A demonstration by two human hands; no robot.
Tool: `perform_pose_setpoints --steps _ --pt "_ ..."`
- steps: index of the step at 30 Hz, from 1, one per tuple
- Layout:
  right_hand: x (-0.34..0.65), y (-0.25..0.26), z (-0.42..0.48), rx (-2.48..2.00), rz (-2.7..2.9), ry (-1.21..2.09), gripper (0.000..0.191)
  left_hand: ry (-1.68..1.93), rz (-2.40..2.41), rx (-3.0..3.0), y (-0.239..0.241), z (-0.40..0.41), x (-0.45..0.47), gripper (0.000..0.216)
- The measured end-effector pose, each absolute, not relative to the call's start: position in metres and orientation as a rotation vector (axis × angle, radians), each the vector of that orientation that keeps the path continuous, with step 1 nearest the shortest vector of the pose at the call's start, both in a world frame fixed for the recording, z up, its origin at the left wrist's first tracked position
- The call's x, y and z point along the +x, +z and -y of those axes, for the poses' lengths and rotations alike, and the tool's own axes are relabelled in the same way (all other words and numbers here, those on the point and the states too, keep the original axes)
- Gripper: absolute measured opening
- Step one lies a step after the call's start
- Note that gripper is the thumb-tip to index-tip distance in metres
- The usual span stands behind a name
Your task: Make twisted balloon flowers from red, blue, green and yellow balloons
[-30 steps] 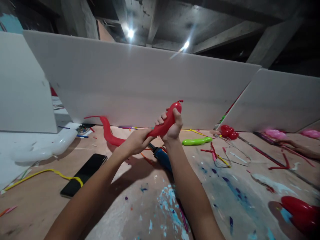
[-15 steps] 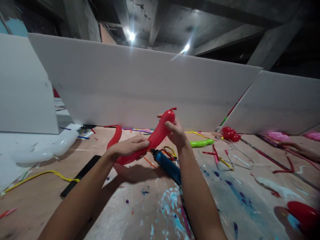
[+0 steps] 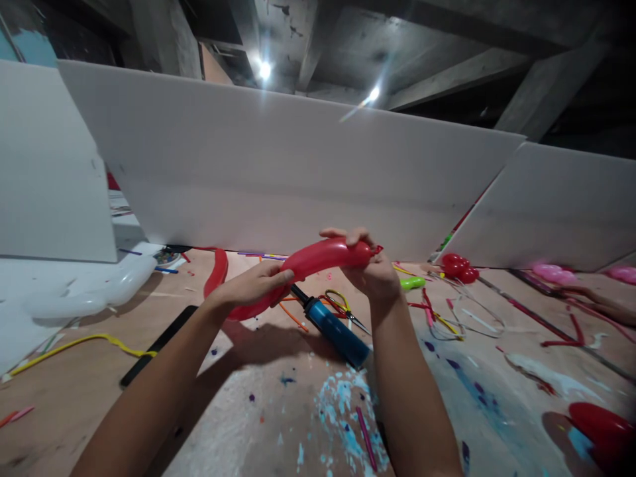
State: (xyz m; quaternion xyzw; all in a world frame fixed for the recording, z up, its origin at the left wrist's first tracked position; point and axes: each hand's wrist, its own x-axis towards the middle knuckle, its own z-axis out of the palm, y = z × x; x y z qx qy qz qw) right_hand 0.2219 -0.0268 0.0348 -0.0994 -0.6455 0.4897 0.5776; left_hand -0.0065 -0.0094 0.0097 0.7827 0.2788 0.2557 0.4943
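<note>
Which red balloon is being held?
The long balloon, held by the left hand and right hand; the red cluster and the lower-right red balloon lie apart, touched by neither.

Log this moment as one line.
left hand: gripping red balloon | right hand: holding it near its knot | nearby: blue pump, scissors

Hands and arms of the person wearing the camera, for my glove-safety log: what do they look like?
The ungloved left hand and ungloved right hand join a slim, bare left forearm and a slim, bare right forearm. No sleeve, watch or bracelet shows. I see no ring, but both hands are partly hidden.
</note>
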Motion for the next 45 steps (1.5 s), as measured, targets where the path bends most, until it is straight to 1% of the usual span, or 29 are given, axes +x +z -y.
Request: perform_pose_setpoints --steps 2,3,5,7,8,10,12,13,14,16,17,19,20,22,24,25,27,29,32,34,40,43,45 --pt "0.22 0.035 0.026 -0.24 1.436 1.147 0.027 0.676 -0.693 1.905 0.012 0.01 -0.007 0.041" --pt "0.22 0.035 0.025 -0.274 1.388 1.133 0.028 0.739 -0.738 1.938 0.013 0.01 -0.007 0.04" --pt "0.222 0.034 0.022 -0.38 1.328 1.113 0.043 0.93 -0.881 2.062 0.014 0.009 -0.006 0.038" --pt "0.226 0.032 0.017 -0.496 1.349 1.138 0.058 1.109 -1.047 2.214 0.013 0.007 -0.006 0.042" --pt "0.228 0.03 0.015 -0.562 1.383 1.16 0.059 1.166 -1.129 2.28 0.012 0.006 -0.006 0.045" --pt "0.231 0.027 0.01 -0.699 1.425 1.141 0.05 1.204 -1.243 2.382 0.011 0.005 -0.007 0.047" --pt "0.231 0.025 0.008 -0.777 1.403 1.06 0.041 1.187 -1.25 2.46 0.012 0.006 -0.008 0.049" --pt "0.229 0.026 0.008 -0.767 1.372 1.022 0.039 1.16 -1.214 2.495 0.013 0.007 -0.008 0.05" --pt "0.227 0.027 0.01 -0.726 1.341 1.005 0.041 1.123 -1.17 2.524 0.014 0.009 -0.008 0.05" --pt "0.222 0.03 0.013 -0.607 1.3 1.033 0.051 1.065 -1.116 2.553 0.017 0.012 -0.008 0.048" --pt "0.22 0.031 0.015 -0.565 1.287 1.05 0.055 1.07 -1.11 2.554 0.017 0.013 -0.007 0.046" --pt "0.217 0.031 0.018 -0.574 1.3 1.06 0.057 1.159 -1.109 2.547 0.017 0.014 -0.006 0.044" --pt "0.216 0.03 0.019 -0.621 1.331 1.046 0.054 1.222 -1.11 2.549 0.017 0.014 -0.005 0.044" --pt "0.214 0.027 0.017 -0.724 1.399 0.981 0.039 1.332 -1.101 2.553 0.015 0.012 -0.005 0.044" --pt "0.213 0.024 0.015 -0.744 1.416 0.916 0.025 1.372 -1.104 2.54 0.014 0.011 -0.004 0.046" --pt "0.212 0.024 0.014 -0.719 1.396 0.898 0.023 1.362 -1.118 2.527 0.014 0.011 -0.004 0.048" --pt "0.209 0.024 0.014 -0.641 1.328 0.922 0.028 1.33 -1.139 2.5 0.014 0.012 -0.004 0.049" --pt "0.205 0.025 0.015 -0.578 1.266 1.026 0.034 1.37 -1.122 2.487 0.014 0.012 -0.004 0.046" --pt "0.194 0.025 0.014 -0.517 1.186 1.232 0.027 1.544 -1.069 2.477 0.013 0.011 -0.003 0.038" --pt "0.184 0.022 0.01 -0.482 1.088 1.324 0.025 1.596 -1.076 2.482 0.011 0.01 -0.003 0.036" --pt "0.169 0.013 -0.004 -0.399 0.619 1.543 0.019 1.622 -1.042 2.532 0.005 0.007 -0.002 0.042" --pt "0.169 0.015 0.0 -0.387 0.637 1.623 0.013 1.605 -0.963 2.561 0.003 0.006 -0.003 0.041" --pt "0.168 0.017 0.005 -0.422 0.739 1.605 0.013 1.556 -0.905 2.639 0.002 0.006 -0.004 0.037"
